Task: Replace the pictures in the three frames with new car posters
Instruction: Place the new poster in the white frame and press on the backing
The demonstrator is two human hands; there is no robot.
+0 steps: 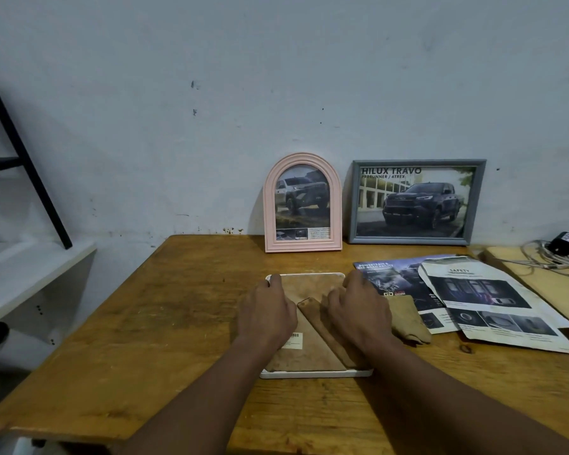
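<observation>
A white frame (pixel 312 374) lies face down on the wooden table (pixel 165 323), its brown backboard (pixel 304 354) and folded stand up. My left hand (pixel 265 315) rests on the backboard's left part, fingertips at the frame's far left corner. My right hand (pixel 358 310) presses on the right part, fingers bent toward the far right corner. A pink arched frame (pixel 302 203) and a grey rectangular frame (pixel 414 201) lean upright against the wall, each showing a pickup truck poster.
Loose car brochure sheets (pixel 493 303) lie right of the white frame, with a brown cloth (pixel 408 318) on them. A charger and cables (pixel 562 247) sit at far right. A black-and-white shelf (pixel 20 244) stands at left.
</observation>
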